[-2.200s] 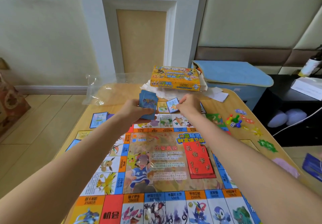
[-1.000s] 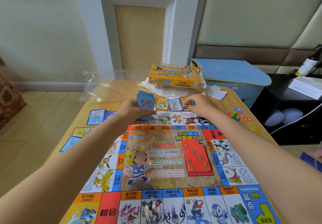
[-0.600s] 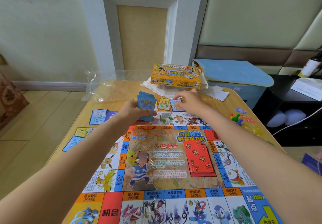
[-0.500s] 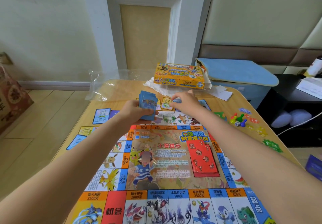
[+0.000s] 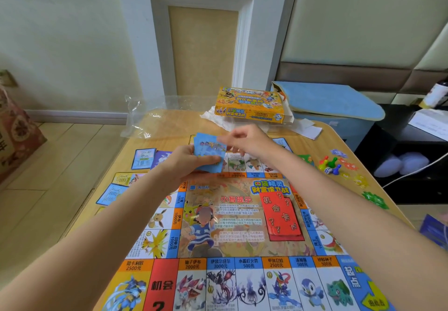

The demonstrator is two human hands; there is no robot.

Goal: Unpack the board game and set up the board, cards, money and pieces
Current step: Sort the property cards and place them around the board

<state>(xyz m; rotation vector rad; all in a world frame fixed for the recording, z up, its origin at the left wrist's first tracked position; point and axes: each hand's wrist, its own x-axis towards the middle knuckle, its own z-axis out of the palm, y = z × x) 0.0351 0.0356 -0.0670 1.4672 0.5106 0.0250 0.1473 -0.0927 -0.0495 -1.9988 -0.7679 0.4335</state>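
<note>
While the left hand grips the stack of blue cards above the far edge of the board, the right hand sits just to the stack's right, its thumb and forefinger closed narrowly at the top card's right corner. Motion blur hides whether they already pinch that card or only touch it. The stack leans toward the far side, its long axis running roughly near-to-far, so the top card would slide off rightward into the right hand, which is the nearer one for dealing. Several cards already lie face up on the table left of the board; the red deck rests on the board's centre-right; the pawns and die stand off to the right; the game box sits at the far edge.
</note>
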